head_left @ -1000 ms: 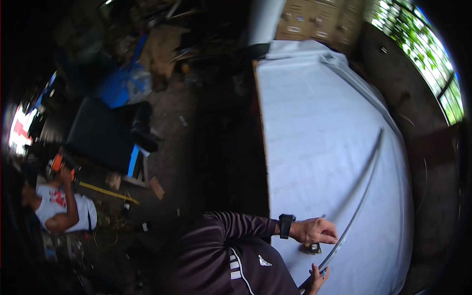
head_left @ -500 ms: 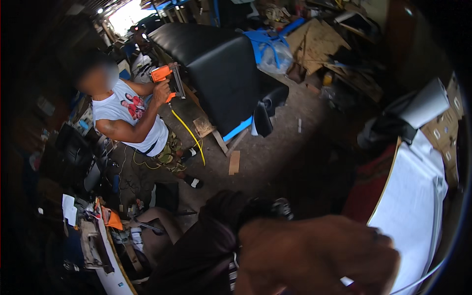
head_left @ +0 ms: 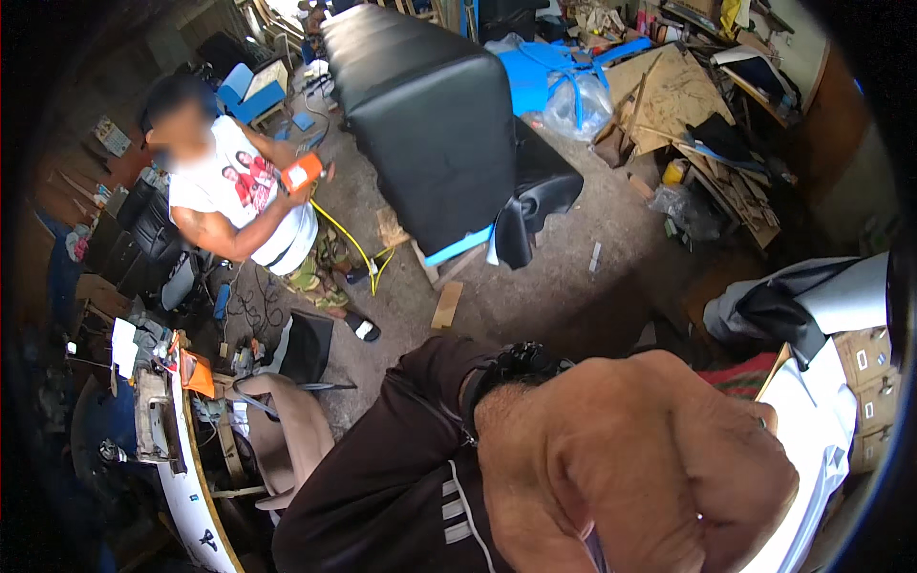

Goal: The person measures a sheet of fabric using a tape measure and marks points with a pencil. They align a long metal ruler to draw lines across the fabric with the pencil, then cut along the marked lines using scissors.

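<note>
My left hand looms large at the lower right, knuckles up, its fingers curled into a closed grip. A thin, pale sliver shows beneath the curled fingers, but I cannot make out what it is. Around that wrist is a black band. Dark brown cloth with white stripes lies beside the wrist. My right hand is out of the picture. At the left, another person stands holding an orange staple gun, with a yellow hose hanging below it.
A black upholstered seat stands on its side at the centre back. Blue strips, clear plastic and wood boards are heaped behind it. White sheet material lies at the right, near grey rolls. A curved white-topped edge runs along the lower left.
The view has shifted and brightened. The other person has turned the staple gun and lowered it slightly. My left hand stays closed and now shows larger and sharper.
</note>
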Tool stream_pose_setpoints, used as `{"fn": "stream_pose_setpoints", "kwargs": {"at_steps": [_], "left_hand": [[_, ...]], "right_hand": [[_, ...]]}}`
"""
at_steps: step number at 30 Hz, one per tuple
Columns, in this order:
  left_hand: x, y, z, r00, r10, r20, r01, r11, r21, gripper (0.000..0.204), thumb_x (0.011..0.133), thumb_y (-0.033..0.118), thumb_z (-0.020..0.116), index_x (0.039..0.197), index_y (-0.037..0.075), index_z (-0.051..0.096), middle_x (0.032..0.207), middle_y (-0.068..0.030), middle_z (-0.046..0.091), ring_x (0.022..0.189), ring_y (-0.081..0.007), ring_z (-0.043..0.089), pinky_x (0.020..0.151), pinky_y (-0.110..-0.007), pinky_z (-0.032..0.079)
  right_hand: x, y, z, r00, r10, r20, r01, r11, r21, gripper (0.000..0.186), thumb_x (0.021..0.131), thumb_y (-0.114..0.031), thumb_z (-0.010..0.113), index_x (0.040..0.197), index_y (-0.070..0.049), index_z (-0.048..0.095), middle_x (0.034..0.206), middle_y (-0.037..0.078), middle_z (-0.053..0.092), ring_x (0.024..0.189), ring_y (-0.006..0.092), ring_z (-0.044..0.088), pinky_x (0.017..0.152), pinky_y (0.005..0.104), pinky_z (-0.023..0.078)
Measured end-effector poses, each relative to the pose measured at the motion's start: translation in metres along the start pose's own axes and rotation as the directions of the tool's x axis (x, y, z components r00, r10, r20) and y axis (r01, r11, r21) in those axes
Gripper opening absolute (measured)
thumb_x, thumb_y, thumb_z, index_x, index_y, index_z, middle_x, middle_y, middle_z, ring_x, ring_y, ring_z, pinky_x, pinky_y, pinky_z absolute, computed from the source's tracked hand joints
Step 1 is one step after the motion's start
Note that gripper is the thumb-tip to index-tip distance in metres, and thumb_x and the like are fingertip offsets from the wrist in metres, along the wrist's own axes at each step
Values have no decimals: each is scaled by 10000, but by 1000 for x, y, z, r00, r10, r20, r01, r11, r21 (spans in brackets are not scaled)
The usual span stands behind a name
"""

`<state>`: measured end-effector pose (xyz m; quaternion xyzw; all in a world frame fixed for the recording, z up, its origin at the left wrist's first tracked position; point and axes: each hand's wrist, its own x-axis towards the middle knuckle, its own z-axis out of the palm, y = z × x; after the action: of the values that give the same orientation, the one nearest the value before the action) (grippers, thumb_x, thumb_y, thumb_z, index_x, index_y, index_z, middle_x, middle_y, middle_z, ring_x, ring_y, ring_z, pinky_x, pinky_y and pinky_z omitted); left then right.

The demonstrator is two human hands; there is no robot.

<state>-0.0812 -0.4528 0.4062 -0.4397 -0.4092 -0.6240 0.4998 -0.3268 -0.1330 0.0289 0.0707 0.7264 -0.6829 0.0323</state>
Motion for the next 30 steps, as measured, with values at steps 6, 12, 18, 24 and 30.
{"fn": "stream_pose_setpoints", "kwargs": {"at_steps": [6,12,18,24,30], "left_hand": [[25,-111,-76,983,132,131,-168,932,322,220,866,230,696,739,51,679,673,-47,566,600,-193,531,555,-347,397],[-91,-277,-142,824,-566,-18,295,402,867,192,806,152,751,920,69,620,967,-91,548,998,-246,515,896,-440,434],[-240,-380,-174,515,-850,107,143,208,968,513,742,346,764,1160,105,589,1072,-95,605,1063,-299,582,943,-538,428],[-273,-392,-289,193,-962,195,383,256,887,378,747,396,786,985,119,692,927,-135,717,857,-332,689,748,-455,534],[-256,-360,-416,-136,-990,-37,359,-84,929,571,632,604,837,845,92,702,746,-158,701,741,-368,690,680,-474,525]], "right_hand": [[102,-10,57,1000,21,-2,-21,999,38,457,971,-401,500,1156,12,558,1080,152,589,988,258,528,861,409,436],[181,-5,88,999,8,-31,-7,999,37,512,997,-457,442,1194,3,550,1140,137,575,1068,260,512,934,413,420],[199,-11,115,990,-63,-129,73,995,73,570,1023,-512,385,1231,-6,542,1200,122,562,1147,262,496,1007,417,405],[151,1,222,810,226,-541,-150,972,181,277,869,-255,729,992,-21,645,840,25,633,693,132,553,618,320,480],[140,10,251,906,350,-237,-377,923,-78,263,941,-212,652,1020,38,632,839,123,708,795,199,709,668,337,533]]}}
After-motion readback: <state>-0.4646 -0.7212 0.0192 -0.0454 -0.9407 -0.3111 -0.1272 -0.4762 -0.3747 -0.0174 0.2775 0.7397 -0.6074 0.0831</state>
